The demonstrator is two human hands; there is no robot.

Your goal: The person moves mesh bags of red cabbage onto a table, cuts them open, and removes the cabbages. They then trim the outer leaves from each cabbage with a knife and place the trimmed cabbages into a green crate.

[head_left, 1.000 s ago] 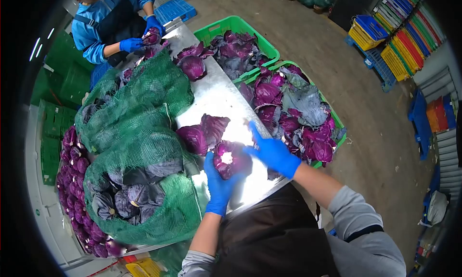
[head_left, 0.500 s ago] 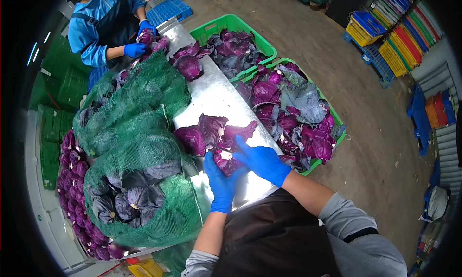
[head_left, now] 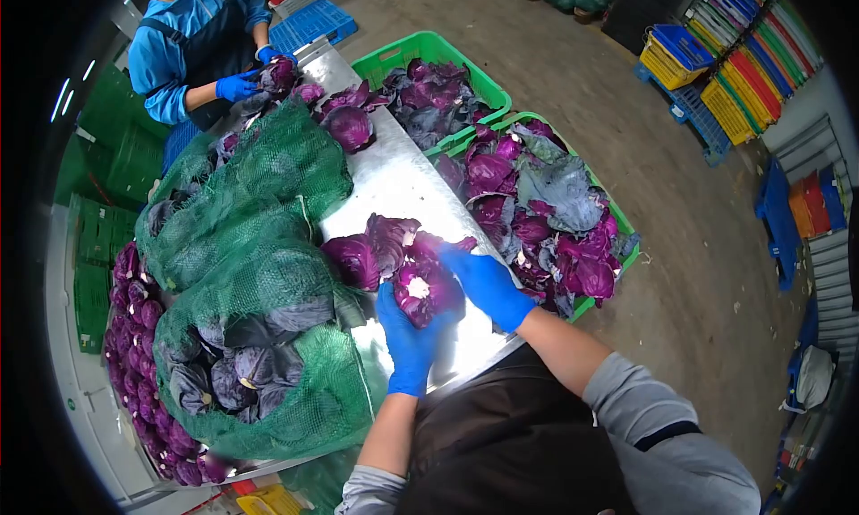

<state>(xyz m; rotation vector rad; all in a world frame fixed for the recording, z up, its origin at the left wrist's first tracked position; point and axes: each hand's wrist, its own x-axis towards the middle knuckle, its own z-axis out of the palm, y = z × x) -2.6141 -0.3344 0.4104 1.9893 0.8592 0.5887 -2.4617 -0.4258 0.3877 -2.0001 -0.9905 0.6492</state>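
A trimmed red cabbage (head_left: pixel 419 302), its pale cut stem facing up, sits over the metal table in front of me. My left hand (head_left: pixel 407 345), in a blue glove, grips its lower left side. At the cabbage's right side is my right hand (head_left: pixel 490 289), also gloved in blue; its fingertips are smeared by motion, and no blade shows there. Loose purple outer leaves (head_left: pixel 352 261) lie just left of the cabbage. Close by on the left, an open green mesh sack (head_left: pixel 268 282) holds several darker, untrimmed cabbages (head_left: pixel 234 383).
Two green crates (head_left: pixel 637 233) of stripped leaves stand beyond the table's (head_left: pixel 394 175) right edge. Several trimmed cabbages (head_left: pixel 139 372) are lined up at far left. A co-worker (head_left: pixel 192 59) in blue handles a cabbage at the far end. Stacked yellow crates (head_left: pixel 734 103) stand across the floor.
The small knife blade seen at the stem is no longer visible. My right hand has shifted slightly right and down, away from the stem, which now shows whole. The co-worker's cabbage has turned.
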